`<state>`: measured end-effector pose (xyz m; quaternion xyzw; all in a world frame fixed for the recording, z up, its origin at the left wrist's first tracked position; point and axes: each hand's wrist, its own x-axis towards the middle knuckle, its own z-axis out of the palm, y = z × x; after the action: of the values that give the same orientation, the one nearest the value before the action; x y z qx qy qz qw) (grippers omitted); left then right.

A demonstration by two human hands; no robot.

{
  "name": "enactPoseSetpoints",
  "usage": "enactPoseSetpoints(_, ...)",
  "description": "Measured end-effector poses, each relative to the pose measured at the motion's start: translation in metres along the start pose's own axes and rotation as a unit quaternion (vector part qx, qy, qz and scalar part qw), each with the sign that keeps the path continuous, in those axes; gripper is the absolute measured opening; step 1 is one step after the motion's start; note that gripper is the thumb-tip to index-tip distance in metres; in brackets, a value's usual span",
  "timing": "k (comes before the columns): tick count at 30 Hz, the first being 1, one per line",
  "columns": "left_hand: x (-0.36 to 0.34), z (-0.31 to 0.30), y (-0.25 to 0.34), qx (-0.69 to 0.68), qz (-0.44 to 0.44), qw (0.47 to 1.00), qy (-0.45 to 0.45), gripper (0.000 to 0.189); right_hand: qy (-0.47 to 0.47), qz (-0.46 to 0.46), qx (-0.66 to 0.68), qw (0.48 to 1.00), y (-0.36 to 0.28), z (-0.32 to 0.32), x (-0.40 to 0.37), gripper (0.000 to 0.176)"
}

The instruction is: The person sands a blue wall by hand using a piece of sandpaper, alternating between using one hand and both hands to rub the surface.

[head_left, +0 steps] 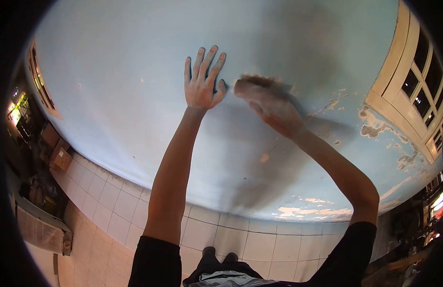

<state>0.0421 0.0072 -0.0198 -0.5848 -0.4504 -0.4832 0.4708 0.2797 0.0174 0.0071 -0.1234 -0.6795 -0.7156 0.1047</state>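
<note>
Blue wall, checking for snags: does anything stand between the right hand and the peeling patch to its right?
Nothing visible does. Only bare wall lies between right hand and peeling patch; the left hand is flat on the other side.

right hand blurred, grip unclear; window cut by edge

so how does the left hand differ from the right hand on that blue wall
The left hand lies flat and open, fingers spread and pointing up; the right hand is angled sideways toward it. The left hand is sharp, while the right hand is blurred, so whether its grip holds anything is unclear. Both are bare and raised against the blue wall.
</note>
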Motion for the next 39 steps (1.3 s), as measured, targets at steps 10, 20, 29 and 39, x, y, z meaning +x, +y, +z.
enactPoseSetpoints(10, 0.001, 0.000, 0.000, -0.003, 0.002, 1.000, 0.000, 0.052, 0.040, -0.005, 0.118, 0.992, -0.006, 0.015, -0.015, 0.033)
enactPoseSetpoints(20, 0.000, 0.001, -0.002, -0.004, 0.003, 1.000, 0.006, 0.054, 0.034, 0.136, 0.179, 0.974, -0.006, 0.008, -0.018, 0.035)
enactPoseSetpoints(29, 0.001, 0.001, -0.001, -0.006, 0.002, 1.000, 0.009, 0.054, 0.035, 0.154, 0.298, 0.942, -0.022, 0.021, -0.021, 0.038)
enactPoseSetpoints(39, -0.001, -0.003, 0.000, -0.009, -0.001, 1.000, -0.014, 0.054, -0.077, 0.062, 0.149, 0.984, -0.035, -0.009, -0.027, 0.043)
